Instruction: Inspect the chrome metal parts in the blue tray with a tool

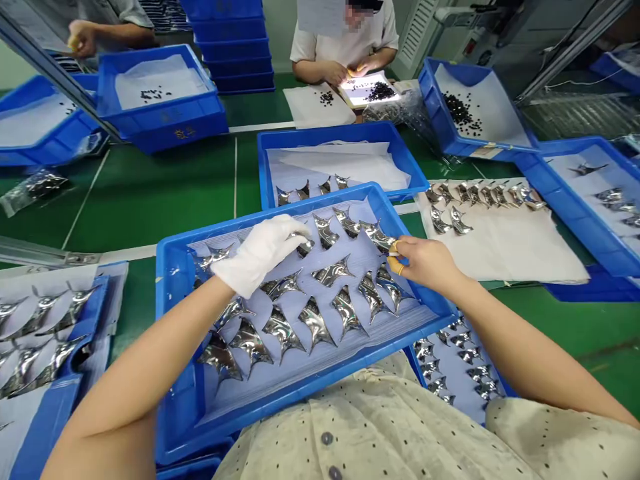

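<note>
Far left there's a paper-lined stack [45, 313] of pointy silver bits, with a clear bag [33, 192] of dark stuff above it. Next along is a blue bin [163, 117] with small black bits on white paper, then a pile of blue crates [230, 48]. Center stage is the big blue tray [164, 293], tilted, with rows of spiky chrome parts on pale sheets. The left hand [263, 253], in a white glove, is over its far half, fingers curled around a shiny metal piece [303, 247]. Behind that sits another blue tray [345, 135] with paper, and past it a co-worker [345, 50] is bent over a lit panel [357, 95]. The right hand [425, 263], yellow covers on the fingertips, pinches at the tray's right side, right by another chrome part [376, 236]; can't tell whether it's gripping that or the sheet. Further right, a white sheet [515, 250] holds more.
</note>
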`<state>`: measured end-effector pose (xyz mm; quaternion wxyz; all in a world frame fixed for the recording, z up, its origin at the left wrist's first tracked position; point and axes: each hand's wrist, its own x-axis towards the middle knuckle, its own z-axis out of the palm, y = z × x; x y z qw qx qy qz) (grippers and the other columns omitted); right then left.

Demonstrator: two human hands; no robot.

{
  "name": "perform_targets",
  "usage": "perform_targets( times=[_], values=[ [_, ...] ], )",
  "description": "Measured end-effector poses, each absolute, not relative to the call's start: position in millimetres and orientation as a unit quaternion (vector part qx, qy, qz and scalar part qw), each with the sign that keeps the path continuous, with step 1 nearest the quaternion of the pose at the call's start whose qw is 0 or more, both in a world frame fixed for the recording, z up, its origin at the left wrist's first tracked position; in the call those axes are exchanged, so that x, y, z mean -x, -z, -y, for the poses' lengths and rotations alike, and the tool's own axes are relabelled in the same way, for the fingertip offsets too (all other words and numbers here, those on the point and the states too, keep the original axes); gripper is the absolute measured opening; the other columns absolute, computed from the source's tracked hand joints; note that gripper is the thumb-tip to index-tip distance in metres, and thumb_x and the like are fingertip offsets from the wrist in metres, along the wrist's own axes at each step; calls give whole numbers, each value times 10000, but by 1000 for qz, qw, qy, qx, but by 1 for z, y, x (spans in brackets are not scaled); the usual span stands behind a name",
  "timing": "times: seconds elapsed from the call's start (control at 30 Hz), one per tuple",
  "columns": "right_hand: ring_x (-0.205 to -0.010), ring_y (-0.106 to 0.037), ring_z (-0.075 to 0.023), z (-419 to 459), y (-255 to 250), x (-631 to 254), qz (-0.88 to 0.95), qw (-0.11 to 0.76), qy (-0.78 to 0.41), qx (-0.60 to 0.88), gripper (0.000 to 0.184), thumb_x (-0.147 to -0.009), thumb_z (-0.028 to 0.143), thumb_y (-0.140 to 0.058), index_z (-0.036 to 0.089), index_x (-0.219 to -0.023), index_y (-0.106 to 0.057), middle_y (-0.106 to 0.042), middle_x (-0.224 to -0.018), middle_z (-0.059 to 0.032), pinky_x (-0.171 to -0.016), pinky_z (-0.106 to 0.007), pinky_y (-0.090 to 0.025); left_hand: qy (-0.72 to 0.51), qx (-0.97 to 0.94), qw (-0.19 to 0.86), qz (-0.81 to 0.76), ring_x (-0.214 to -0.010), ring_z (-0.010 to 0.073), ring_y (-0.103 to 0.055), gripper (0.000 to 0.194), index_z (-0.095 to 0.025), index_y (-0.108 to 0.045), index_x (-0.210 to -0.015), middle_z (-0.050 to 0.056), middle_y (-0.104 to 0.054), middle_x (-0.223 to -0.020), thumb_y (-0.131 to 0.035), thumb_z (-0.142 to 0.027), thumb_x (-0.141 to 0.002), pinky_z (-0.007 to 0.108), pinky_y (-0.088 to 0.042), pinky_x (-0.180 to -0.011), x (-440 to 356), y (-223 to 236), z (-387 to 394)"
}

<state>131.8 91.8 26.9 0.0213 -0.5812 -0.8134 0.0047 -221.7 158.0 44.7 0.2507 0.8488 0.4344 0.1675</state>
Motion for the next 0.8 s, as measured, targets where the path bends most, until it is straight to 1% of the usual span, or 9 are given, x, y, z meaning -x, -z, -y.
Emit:
perform_targets(
  times=[0.07, 0.13, 0.17, 0.23, 0.33, 0.5, 0.63, 0.73, 0.8],
  values=[
    [-718, -662, -198, -89, -23, -132, 812, -41, 13, 583, 201, -900, 293, -563, 165, -856, -712, -767, -960, -88, -578, -301, -300, -78, -901, 160, -395, -1095, 263, -690, 274, -204, -763, -1183, 97, -740, -1174, -557, -240, -1006, 433, -548, -1009, 190, -45, -178],
    [-762, -680, -212, -87, -23, -129, 814, -81, 12, 576, 224, -919, 285, -548, 157, -906, -731, -767, -967, -96, -580, -306, -284, 4, -914, 75, -399, -1161, 296, -676, 354, -198, -732, -1262, 134, -718, -1223, -468, -162, -1029, 460, -553, -994, 154, -41, -197],
    [-776, -685, -217, -87, -24, -128, 816, -98, 8, 570, 236, -928, 281, -538, 153, -926, -737, -765, -969, -100, -580, -308, -274, 22, -911, 59, -407, -1176, 313, -675, 394, -179, -720, -1284, 162, -708, -1248, -430, -117, -1025, 472, -558, -982, 136, -37, -207],
    [-775, -683, -218, -87, -25, -126, 820, -126, -6, 559, 262, -948, 269, -511, 148, -950, -743, -761, -980, -110, -576, -315, -250, 41, -906, 54, -418, -1149, 312, -701, 407, -154, -718, -1280, 192, -707, -1252, -429, -75, -1005, 452, -568, -964, 105, -26, -225],
    [-767, -680, -217, -87, -27, -126, 821, -149, -31, 550, 285, -967, 245, -481, 141, -975, -747, -757, -994, -125, -572, -327, -224, 57, -897, 59, -434, -1101, 300, -738, 382, -140, -696, -1297, 208, -730, -1209, -474, -82, -992, 401, -573, -938, 74, -9, -246],
    [-799, -688, -226, -89, -24, -130, 826, -140, -54, 543, 284, -965, 227, -491, 127, -1021, -752, -757, -1020, -145, -576, -334, -209, 70, -880, 60, -465, -1053, 305, -760, 359, -144, -640, -1329, 195, -769, -1123, -547, -150, -982, 367, -564, -895, 58, 4, -259],
    [-797, -676, -224, -92, -19, -132, 830, -128, -61, 539, 283, -954, 198, -492, 120, -1017, -758, -751, -1007, -146, -570, -334, -197, 54, -876, 49, -477, -1073, 322, -754, 367, -126, -607, -1360, 211, -764, -1109, -468, -170, -1022, 389, -562, -902, 48, 3, -260],
    [-787, -670, -224, -95, -17, -131, 828, -132, -61, 541, 288, -949, 192, -490, 120, -1012, -762, -747, -1005, -143, -563, -335, -192, 41, -880, 38, -471, -1102, 327, -745, 404, -108, -601, -1363, 231, -742, -1143, -383, -100, -1023, 404, -558, -916, 37, 3, -258],
    [-786, -675, -229, -98, -18, -129, 828, -133, -56, 541, 294, -945, 186, -486, 119, -1020, -762, -744, -1005, -141, -561, -336, -194, 39, -888, 34, -457, -1136, 332, -734, 422, -104, -618, -1343, 243, -719, -1186, -358, -64, -1014, 408, -558, -920, 30, 3, -256]
  ],
)
